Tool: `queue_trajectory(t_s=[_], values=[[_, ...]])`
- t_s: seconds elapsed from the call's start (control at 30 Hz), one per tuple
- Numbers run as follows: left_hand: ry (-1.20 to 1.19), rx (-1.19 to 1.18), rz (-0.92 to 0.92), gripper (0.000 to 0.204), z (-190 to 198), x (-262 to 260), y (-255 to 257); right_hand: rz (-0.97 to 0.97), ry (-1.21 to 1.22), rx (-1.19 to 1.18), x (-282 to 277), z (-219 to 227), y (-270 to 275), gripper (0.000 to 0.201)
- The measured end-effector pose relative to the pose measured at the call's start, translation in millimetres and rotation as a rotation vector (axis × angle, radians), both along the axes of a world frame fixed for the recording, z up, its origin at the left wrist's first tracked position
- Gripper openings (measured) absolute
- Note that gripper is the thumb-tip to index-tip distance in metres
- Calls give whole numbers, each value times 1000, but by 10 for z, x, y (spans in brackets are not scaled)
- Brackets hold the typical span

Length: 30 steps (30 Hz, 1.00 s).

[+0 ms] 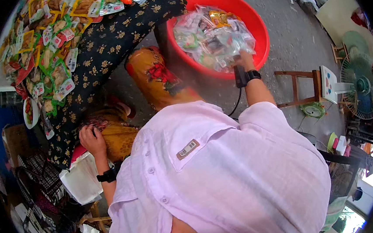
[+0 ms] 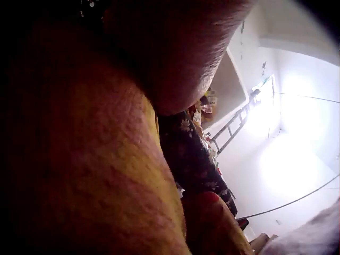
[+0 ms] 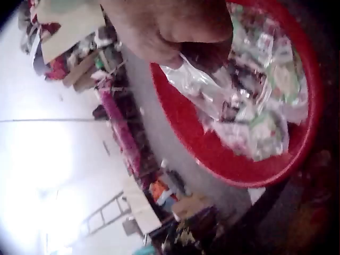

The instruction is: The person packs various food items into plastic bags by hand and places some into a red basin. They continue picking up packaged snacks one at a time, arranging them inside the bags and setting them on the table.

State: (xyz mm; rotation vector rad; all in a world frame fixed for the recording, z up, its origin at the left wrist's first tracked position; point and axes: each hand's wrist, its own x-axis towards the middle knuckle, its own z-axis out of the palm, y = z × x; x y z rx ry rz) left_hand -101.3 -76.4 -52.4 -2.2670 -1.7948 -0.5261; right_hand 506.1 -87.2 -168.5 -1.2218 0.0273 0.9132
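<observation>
One right hand (image 1: 245,59) seemingly pinches a clear plastic bag (image 3: 194,87), red tub (image 1: 262,38) beneath. Left hand (image 1: 93,142) rests, relaxed, on patterned trousers (image 1: 120,141).

Red tub (image 1: 260,32), black gold-flowered cloth (image 1: 107,47)

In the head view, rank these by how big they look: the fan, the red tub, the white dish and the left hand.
Largest to smallest, as they look:
1. Red tub
2. Fan
3. Left hand and white dish: too close in size to rank surely.
</observation>
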Motion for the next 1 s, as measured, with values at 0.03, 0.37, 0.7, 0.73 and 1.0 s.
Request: queue_trajectory(t_s=[0.03,0.37,0.7,0.73,1.0], values=[[-1,2,-2,17,-13,8,-4,-8,12,-24,34,-94,-100,30],[79,-69,56,20,-8,49,17,-299,209,-30,379,-825,-401,23],[37,-25,17,20,-63,28,27,485,338,-102,-479,-753,-140,12],[2,-19,-11,20,-84,-6,33,587,232,-175,-526,-785,-37,18],[-421,-3,185,14,-276,-427,-177,847,-198,-75,-1478,381,902,27]])
